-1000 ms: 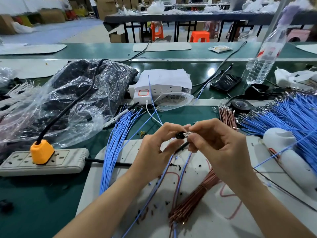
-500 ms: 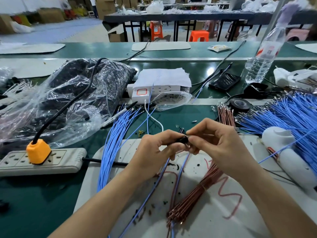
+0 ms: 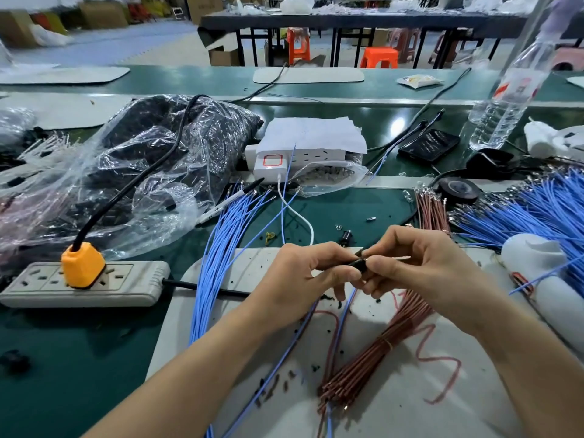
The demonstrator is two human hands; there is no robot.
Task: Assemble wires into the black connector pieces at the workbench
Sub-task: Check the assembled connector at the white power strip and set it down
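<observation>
Both hands grip one part. The left hand (image 3: 303, 273) pinches the black connector piece (image 3: 358, 264) between thumb and forefinger, the other fingers curled under. The right hand (image 3: 423, 270) meets it from the opposite side, thumb and forefinger closed on the piece's right end. Whether a terminal is held in that pinch cannot be told.

All positions are given from the white mat (image 3: 474, 390).

1. Over the near half of the mat, both forearms converge toward the centre. The tied copper-brown wire bundle (image 3: 373, 352) lies diagonally on the mat, under the right wrist.
2. A blue wire (image 3: 343, 314) hangs from the pinch and trails toward the mat's near edge.
3. Over the far half of the mat, the connector piece is held clear of the surface. Its long axis runs roughly left to right, from one pinch to the other. The hands are equally close to it, so the next insertion would likely run along this axis, the left hand steadying and the right hand feeding.
4. Just beyond the far edge, a loose black connector (image 3: 347, 237) lies on the green bench.
5. Off the left edge lies a blue wire bundle (image 3: 218, 248); off the far right corner, a larger pile of blue wires (image 3: 537, 213).
</observation>
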